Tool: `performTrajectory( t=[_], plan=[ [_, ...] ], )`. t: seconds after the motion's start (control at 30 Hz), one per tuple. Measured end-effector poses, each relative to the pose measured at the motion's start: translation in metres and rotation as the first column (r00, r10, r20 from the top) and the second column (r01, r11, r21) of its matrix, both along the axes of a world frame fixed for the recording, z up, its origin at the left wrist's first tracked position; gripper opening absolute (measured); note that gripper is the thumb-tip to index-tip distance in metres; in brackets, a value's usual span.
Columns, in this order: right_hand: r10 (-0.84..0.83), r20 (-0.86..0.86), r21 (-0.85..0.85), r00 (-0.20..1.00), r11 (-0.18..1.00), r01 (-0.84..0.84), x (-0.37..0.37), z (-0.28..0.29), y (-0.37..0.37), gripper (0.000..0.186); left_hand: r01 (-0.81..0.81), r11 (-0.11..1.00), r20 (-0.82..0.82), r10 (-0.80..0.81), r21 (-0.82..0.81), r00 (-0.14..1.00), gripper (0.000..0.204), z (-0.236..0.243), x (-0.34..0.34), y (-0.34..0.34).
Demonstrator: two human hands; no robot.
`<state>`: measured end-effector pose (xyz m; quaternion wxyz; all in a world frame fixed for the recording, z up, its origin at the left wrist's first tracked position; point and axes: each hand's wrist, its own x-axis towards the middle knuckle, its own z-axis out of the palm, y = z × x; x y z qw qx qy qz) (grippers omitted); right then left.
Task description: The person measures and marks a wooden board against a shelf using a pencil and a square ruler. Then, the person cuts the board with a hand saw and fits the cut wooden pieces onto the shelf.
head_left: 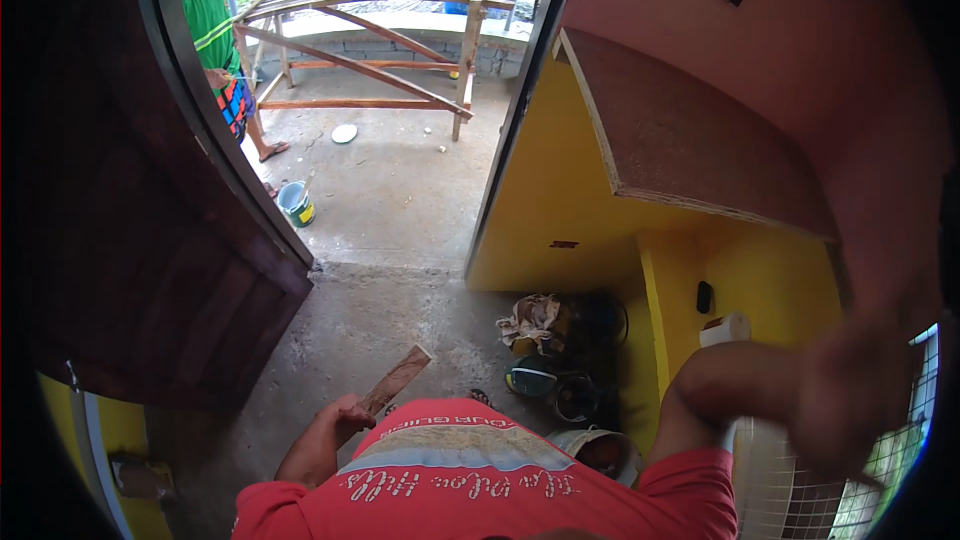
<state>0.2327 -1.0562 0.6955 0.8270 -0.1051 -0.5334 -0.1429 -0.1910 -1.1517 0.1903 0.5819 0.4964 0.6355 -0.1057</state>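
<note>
My left hand point(345, 418) is closed around the lower end of a short, flat piece of wood point(402, 377), which points up and to the right, in front of my red shirt. My right arm is bent and raised at the right side. Close to the camera, my right hand point(850, 395) is dark and smeared, so its fingers and anything in them cannot be made out. Behind it lie the wall and a window grille point(915, 420).
A dark door point(170, 240) stands open at left. Paint cans point(530, 377) and a bucket point(605, 452) crowd the floor at right below a brown shelf point(690, 130). Outside are a wooden trestle point(360, 70), a paint pail point(296, 202) and a person in green point(210, 25).
</note>
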Motion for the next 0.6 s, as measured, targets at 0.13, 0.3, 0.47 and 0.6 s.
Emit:
performTrajectory(
  t=[0.13, 0.3, 0.47, 0.6],
  plan=[
    [0.194, 0.848, -0.385, 0.494, 0.865, 0.322, 0.012, 0.012, 0.135, 0.049, -0.046, 0.999, 0.004, 0.046, 0.001, 0.999, 0.038, -0.052, -0.010, -0.024],
    [0.245, 0.961, -0.202, 0.131, 0.290, 0.936, -0.041, 0.008, 0.226, 0.047, -0.156, 0.988, 0.102, 0.155, 0.000, 0.983, 0.039, -0.071, -0.012, -0.023],
    [0.471, 0.882, -0.190, 0.025, 0.308, 0.932, -0.085, -0.034, 0.347, 0.057, -0.240, 0.971, 0.103, 0.237, 0.017, 0.966, 0.042, -0.053, -0.013, -0.056],
    [0.541, 0.840, 0.023, -0.042, 0.041, 0.999, -0.094, -0.006, 0.339, 0.065, -0.278, 0.959, 0.205, 0.261, 0.060, 0.943, 0.050, -0.107, -0.036, -0.078]
  ],
)
